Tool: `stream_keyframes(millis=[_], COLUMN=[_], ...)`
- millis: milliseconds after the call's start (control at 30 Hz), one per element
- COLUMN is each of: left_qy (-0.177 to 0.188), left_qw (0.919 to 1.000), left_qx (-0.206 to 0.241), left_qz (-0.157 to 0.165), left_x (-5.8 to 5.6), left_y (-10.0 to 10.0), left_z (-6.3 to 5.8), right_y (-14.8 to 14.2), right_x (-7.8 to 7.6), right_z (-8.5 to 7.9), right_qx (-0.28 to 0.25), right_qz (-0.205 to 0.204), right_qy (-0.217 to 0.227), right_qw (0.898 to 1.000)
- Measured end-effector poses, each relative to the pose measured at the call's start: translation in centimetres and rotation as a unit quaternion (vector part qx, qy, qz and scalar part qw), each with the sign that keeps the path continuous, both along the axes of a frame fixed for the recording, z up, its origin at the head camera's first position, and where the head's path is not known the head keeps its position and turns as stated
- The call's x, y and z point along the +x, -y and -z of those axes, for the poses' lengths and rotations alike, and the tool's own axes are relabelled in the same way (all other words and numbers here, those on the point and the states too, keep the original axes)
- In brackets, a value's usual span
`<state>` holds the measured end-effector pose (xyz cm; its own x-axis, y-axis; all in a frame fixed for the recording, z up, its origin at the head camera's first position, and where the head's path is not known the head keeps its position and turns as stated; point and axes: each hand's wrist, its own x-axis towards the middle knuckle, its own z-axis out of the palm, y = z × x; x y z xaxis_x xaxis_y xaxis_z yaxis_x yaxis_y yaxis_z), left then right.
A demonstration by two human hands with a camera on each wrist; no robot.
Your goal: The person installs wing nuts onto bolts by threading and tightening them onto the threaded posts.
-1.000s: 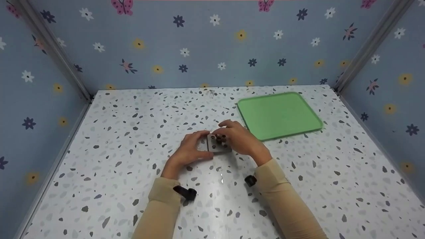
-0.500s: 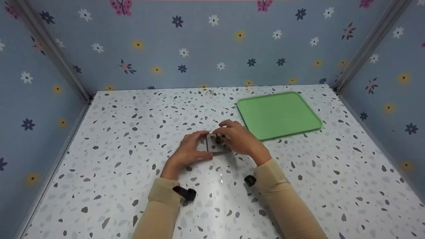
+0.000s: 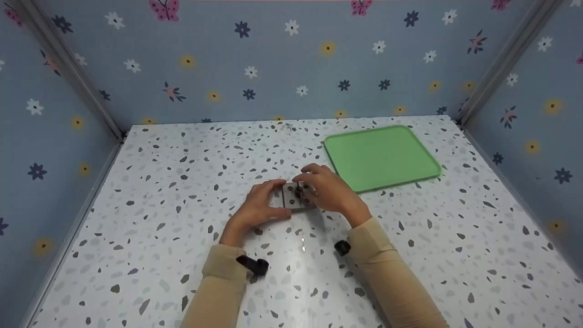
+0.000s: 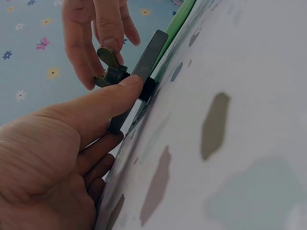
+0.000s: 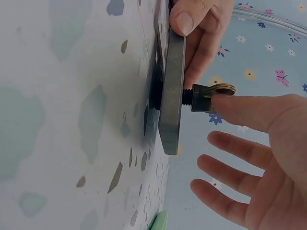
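Observation:
A small grey metal plate [image 3: 291,202] with several holes lies at the middle of the table. My left hand [image 3: 259,205] holds it by the edges, thumb on the near side and fingers on the far side. A threaded bolt [image 5: 186,97] stands up through the plate, its dark lower end showing beneath in the right wrist view. On the bolt sits a dark wing nut [image 5: 201,98] with brassy wings, a short stretch of thread bare below it. My right hand [image 3: 330,189] pinches the wing nut, its other fingers spread away from the plate.
A green tray [image 3: 382,157] lies at the back right, just beyond my right hand. The speckled white table [image 3: 182,182] meets flowered blue panels [image 3: 273,59] at the back and sides.
The wing nut has turned, its wings at a different angle between my right fingers. My left hand and the plate stay in place; the view has shifted very slightly.

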<state>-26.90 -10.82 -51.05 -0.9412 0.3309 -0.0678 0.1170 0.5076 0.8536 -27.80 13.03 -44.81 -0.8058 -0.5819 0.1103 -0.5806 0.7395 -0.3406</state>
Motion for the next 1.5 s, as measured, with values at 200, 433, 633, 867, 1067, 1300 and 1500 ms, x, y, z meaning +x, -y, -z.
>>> stream_keyframes(millis=[200, 433, 633, 867, 1067, 1300, 1500], left_qy=[-0.002, 0.005, 0.002, 0.006, 0.009, 0.01, 0.007], left_qw=[1.0, 1.0, 1.0, 1.0, 0.9999, 0.9999, 0.9999], left_qx=[0.001, 0.001, 0.0, 0.006, 0.008, 0.006, 0.008], left_qz=[-0.002, -0.003, 0.0, -0.004, -0.007, -0.01, -0.008], left_x=[0.0, 0.1, 0.1, 0.1, 0.2, 0.3, 0.2], left_y=[0.0, 0.0, 0.0, 0.0, 0.0, -0.1, -0.1], left_z=[0.0, 0.0, 0.0, -0.1, -0.1, -0.3, -0.2], right_y=[0.1, 0.1, 0.2, 0.4, 0.7, 1.2, 1.6], right_x=[0.0, 0.0, 0.1, 0.1, 0.2, 0.4, 0.5], right_z=[0.0, 0.2, 0.3, 0.4, 0.7, 0.8, 0.9], right_qx=[-0.003, -0.016, -0.03, -0.039, -0.043, -0.034, -0.017], right_qz=[0.018, 0.03, 0.034, 0.048, 0.068, 0.097, 0.12], right_qy=[0.006, -0.003, -0.017, -0.03, -0.039, -0.051, -0.057], right_qw=[1.0, 0.999, 0.999, 0.998, 0.996, 0.993, 0.991])
